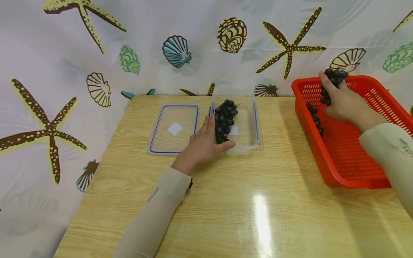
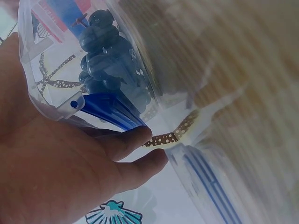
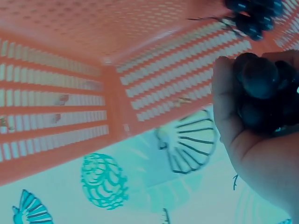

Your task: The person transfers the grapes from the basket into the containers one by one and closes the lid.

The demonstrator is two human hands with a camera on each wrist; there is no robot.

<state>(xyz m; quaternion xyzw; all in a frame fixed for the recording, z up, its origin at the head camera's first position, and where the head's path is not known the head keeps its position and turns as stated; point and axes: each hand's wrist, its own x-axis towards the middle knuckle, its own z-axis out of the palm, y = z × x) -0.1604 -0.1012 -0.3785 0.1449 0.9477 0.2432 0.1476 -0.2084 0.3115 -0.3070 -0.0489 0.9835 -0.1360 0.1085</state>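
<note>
My right hand (image 1: pixel 345 104) grips a bunch of dark grapes (image 1: pixel 335 77) above the back left of the red basket (image 1: pixel 333 172). In the right wrist view the fingers curl round these grapes (image 3: pixel 261 88). More dark grapes (image 1: pixel 316 120) lie in the basket along its left wall. My left hand (image 1: pixel 203 143) rests at the front left corner of a clear plastic container (image 1: pixel 246 114), fingers fairly straight along its side and thumb at the front rim. Inside that container, at its left, lies another grape bunch (image 1: pixel 225 120), also seen through the wall in the left wrist view.
A clear lid (image 1: pixel 161 125) with a blue seal lies flat on the wooden table (image 1: pixel 226 208), left of the container. Behind the table hangs a white cloth (image 1: pixel 200 28) printed with shells and starfish. The container's blue side clip (image 2: pixel 112 109) hangs near my left fingers.
</note>
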